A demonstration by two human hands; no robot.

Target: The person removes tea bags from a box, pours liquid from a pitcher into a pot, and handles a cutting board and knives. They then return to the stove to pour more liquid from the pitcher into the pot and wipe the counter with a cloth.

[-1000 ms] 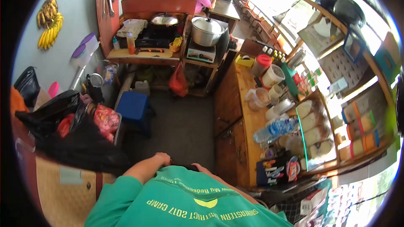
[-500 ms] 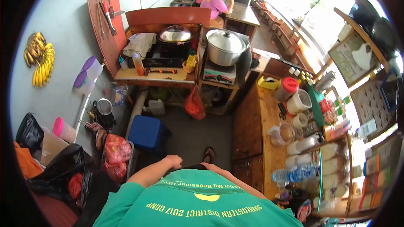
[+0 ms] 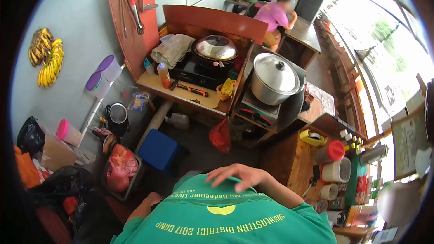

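My right hand (image 3: pixel 238 177) is held in front of my green shirt (image 3: pixel 190 212), with its fingers spread and nothing in them. My left hand (image 3: pixel 153 198) is low by my left side, partly cut off by the shirt; its fingers do not show clearly. The blue stool (image 3: pixel 158 149) stands just ahead of that hand. A grey bin (image 3: pixel 128 194) with pinkish-red plastic bags (image 3: pixel 122 167) is to its left. Neither hand touches the cooking things ahead.
Ahead, a lidded pan (image 3: pixel 216 47) sits on a black stove (image 3: pixel 190 70) and a big aluminium pot (image 3: pixel 273 79) on another burner. A red bag (image 3: pixel 220 135) hangs below. Containers line the wooden counter (image 3: pixel 289 167) at right. Two people are farther back.
My right hand has risen in front of my shirt with its fingers spread. My left hand has drawn back toward my body. The view has turned, moving the stoves right and nearer.
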